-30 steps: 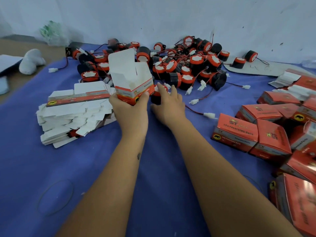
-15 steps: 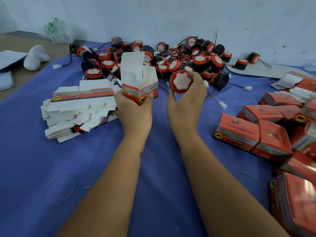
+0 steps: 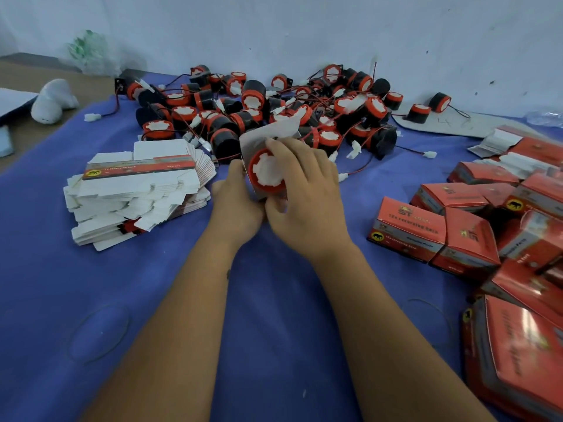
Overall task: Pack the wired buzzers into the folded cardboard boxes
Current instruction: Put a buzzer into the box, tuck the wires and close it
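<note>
Buzzer in hand: red-rimmed buzzer [image 3: 267, 172] with white centre sits at the mouth of the open box [image 3: 268, 138], its face toward the camera
Right hand: right hand [image 3: 307, 193] lies over the buzzer, fingers [image 3: 292, 153] curled narrowly around its rim and holding it
Left hand: left hand [image 3: 237, 202] grips the box from its left side, fingers closed on the cardboard
Open room: bare blue table [image 3: 152, 315] spreads wide on the near side of the box, around both forearms
Left of box: stack of flat cartons [image 3: 137, 190] lies near, its edge just beside the left hand
Behind box: buzzer pile [image 3: 274, 108] with tangled wires crowds close, reaching back to the wall [image 3: 304, 32]
Right of box: packed red boxes [image 3: 457, 233] heap up, apart from the right hand, running to the frame edge
Change: half a second ago the buzzer was held up beside the upright box; now the two hands have met and the buzzer is at the opening
</note>
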{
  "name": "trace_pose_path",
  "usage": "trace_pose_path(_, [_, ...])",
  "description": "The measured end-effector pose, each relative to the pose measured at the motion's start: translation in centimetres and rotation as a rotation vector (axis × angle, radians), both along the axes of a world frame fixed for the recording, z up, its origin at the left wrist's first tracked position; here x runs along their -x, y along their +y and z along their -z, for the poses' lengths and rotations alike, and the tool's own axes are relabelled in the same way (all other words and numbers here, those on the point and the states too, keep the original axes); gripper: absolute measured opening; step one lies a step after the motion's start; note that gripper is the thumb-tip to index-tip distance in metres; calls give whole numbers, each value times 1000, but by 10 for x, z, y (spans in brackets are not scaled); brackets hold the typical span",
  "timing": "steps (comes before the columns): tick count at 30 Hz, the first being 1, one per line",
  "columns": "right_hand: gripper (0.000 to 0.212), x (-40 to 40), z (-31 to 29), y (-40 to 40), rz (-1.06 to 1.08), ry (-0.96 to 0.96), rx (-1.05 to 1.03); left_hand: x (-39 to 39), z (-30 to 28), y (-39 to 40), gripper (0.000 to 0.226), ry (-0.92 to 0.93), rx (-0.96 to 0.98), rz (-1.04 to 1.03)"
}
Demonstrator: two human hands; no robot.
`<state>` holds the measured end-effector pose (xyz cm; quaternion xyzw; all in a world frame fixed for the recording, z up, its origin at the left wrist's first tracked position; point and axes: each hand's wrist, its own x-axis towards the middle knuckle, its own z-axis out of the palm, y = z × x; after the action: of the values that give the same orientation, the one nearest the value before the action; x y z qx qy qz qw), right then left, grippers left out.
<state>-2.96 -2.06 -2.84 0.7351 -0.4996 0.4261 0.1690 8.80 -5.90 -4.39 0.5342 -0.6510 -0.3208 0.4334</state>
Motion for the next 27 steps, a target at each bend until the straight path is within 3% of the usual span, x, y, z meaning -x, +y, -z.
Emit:
trace_pose_path(6, [63,13,2,2,51,-40,-171,0,1,2,52,-129,-72,63])
trace_pose_path(12, [29,13,7,-1,99,2,-222,1,-1,3,64,-97,-65,73])
trace_pose_path(15, [29,10,13,0,120,41,-295,2,1,2,63,-129,-61,53])
trace_pose_path(18, [24,8,13,-2,96,41,-221,2,2,0,64,-141,-67,60])
trace_pose_path(20, [16,7,10,-2,93,-143,-56,2,1,2,69,-108,-84,89])
trace_pose_path(22, [14,7,4,-2,104,-545,102,0,0,2,76,-65,-122,126])
trace_pose_path(24, [24,12,-3,-2,143,-886,106,-2,-1,2,77,-79,-149,180])
trace_pose_path(27, [39,28,-10,-4,130,-1141,-34,-4,-4,5,76,-147,-165,249])
